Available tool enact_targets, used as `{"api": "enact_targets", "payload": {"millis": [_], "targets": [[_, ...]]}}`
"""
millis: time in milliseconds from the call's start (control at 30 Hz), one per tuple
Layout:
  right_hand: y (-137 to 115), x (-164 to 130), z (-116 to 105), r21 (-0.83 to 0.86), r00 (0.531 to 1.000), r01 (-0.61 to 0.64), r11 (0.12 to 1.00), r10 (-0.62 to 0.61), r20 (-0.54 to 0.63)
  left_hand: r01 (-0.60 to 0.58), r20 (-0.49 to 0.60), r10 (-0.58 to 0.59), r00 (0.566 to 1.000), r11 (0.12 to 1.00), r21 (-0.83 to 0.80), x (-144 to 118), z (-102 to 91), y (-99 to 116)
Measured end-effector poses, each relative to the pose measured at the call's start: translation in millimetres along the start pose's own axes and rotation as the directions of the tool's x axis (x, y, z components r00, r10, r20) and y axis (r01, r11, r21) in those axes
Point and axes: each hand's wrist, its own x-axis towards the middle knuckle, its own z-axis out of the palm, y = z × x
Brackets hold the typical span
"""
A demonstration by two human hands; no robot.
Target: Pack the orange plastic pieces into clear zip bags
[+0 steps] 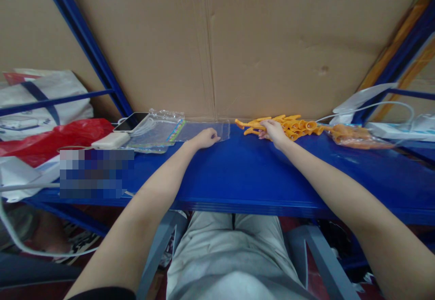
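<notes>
— Against the cardboard wall, at the back edge of the blue shelf, where did our fingers lie?

— We had our left hand curled, its fingertips pinching the near edge of a clear plastic bag that lay flat at the foot of that wall. Our right hand was spread loosely over the left end of a pile of orange plastic pieces, also hard against the wall; we could not tell whether any piece was actually gripped, since the fingers hid it.

— And further out from the wall's foot?

— Left of our bag lay a stack of more clear bags, then a phone and a white charger, with a red bag beyond. Right of the pile sat a filled bag of orange pieces, and past that a white power strip.

— Which step did we judge it to be?

— We took it for the start of a filling: bag held ready, pieces being picked. As we judged it, the next move called for a firm pinch on a few pieces and for the left fingers to part the bag's mouth, thin film being slippery and apt to cling shut.
</notes>
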Motion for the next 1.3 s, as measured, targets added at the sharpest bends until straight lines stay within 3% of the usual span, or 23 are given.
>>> {"api": "enact_targets", "payload": {"millis": [133, 300, 467, 600, 767, 1033, 1300], "targets": [[-2, -3, 1, 0.089, 0.997, 0.033, 0.996, -0.039, 0.063, -0.019, 0.005, 0.019, 1.000, 1.000, -0.002, 0, 0.6, 1], [9, 0, 8, -0.106, 0.972, 0.203, 0.973, -0.187, 0.144, -0.050, 0.036, 0.053, 0.998, 0.996, -0.070, -2, -3.0, 3], [17, 2, 11, -0.356, 0.890, 0.453, 0.818, -0.390, 0.237, -0.048, 0.065, 0.055, 0.996, 0.993, -0.112, -3, -4.6, 4], [17, 0, 9, -0.415, 0.830, 0.556, 0.720, -0.499, 0.249, -0.082, 0.028, 0.084, 0.996, 0.994, -0.072, -2, -1.7, 2], [15, -4, 11, -0.413, 0.823, 0.568, 0.712, -0.490, 0.287, -0.132, -0.030, 0.131, 0.991, 0.991, -0.006, 2, 6.7, 4], [17, -4, 10, -0.476, 0.848, 0.528, 0.703, -0.404, 0.344, -0.047, 0.064, 0.037, 0.997, 0.985, 0.167, 0, 13.8, 17], [14, -6, 10, -0.484, 0.853, 0.522, 0.702, -0.411, 0.323, -0.142, -0.017, 0.151, 0.988, 0.957, 0.252, 1, 9.5, 23]]}}
